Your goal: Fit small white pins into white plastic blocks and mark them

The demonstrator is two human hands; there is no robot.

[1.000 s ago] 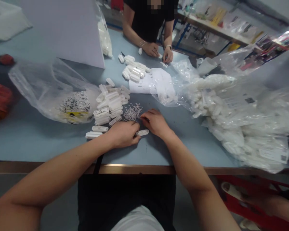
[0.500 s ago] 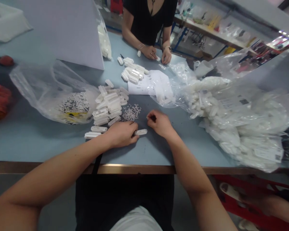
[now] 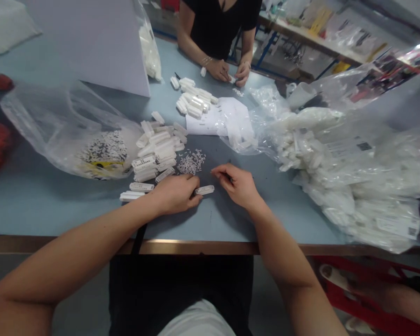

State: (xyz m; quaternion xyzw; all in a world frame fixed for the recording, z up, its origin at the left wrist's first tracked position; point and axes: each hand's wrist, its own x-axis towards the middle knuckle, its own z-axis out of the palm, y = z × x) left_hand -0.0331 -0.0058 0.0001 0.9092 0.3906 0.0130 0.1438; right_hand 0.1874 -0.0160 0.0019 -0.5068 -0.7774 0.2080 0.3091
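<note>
My left hand [image 3: 175, 192] rests on the blue table [image 3: 38, 205], fingers curled, pinching one end of a small white plastic strip [image 3: 205, 190] that lies flat. My right hand [image 3: 238, 185] is just right of the strip, fingers pinched together round something thin and dark that I cannot make out. A scatter of tiny white pieces [image 3: 192, 162] lies just beyond both hands. A pile of white strips [image 3: 157, 151] sits to the left of the scatter.
A clear bag with printed paper [image 3: 73, 135] lies at left, big bags of white parts [image 3: 343, 158] at right. A person in black [image 3: 227, 70] works across the table beside another strip pile [image 3: 194, 101] and white sheet [image 3: 227, 116]. A grey box [image 3: 91, 42] stands behind.
My right hand has drawn back from the tiny pieces toward the strip, fingers pinched. My left hand and the strip have stayed put.
</note>
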